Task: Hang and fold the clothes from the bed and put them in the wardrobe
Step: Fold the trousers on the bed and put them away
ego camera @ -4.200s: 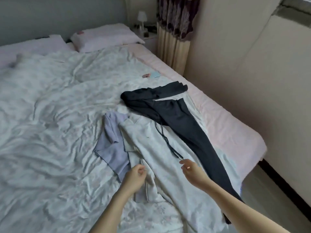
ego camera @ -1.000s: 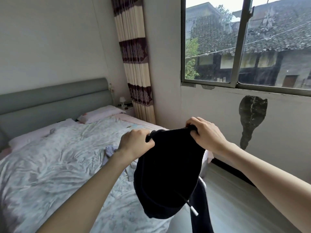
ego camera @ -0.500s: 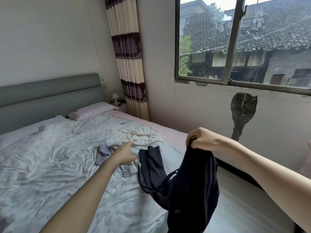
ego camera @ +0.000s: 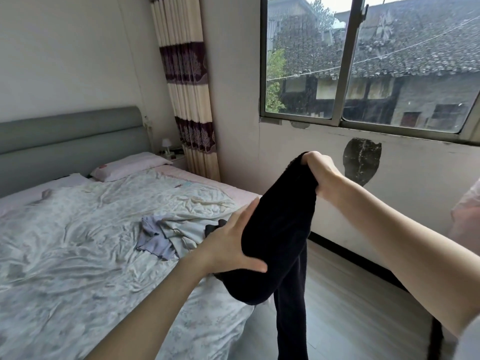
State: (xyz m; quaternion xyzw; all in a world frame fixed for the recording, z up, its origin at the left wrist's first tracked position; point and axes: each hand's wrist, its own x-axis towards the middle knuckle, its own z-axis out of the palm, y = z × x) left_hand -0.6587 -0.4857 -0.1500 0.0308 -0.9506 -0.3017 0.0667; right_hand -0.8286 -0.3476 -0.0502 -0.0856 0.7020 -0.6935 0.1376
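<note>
Folding had only begun: right hand (ego camera: 320,175) gripped the black trousers (ego camera: 280,242), left hand (ego camera: 231,245) clasped their fold; two garments (ego camera: 171,232), perhaps more, waited on the bed (ego camera: 65,255).

You hold plain black knit trousers (ego camera: 280,229). Pale floral-print duvet (ego camera: 65,255); lavender cloth garment (ego camera: 152,239); grey padded headboard (ego camera: 70,141); cream curtain (ego camera: 187,94), purple tree-patterned bands.
</note>
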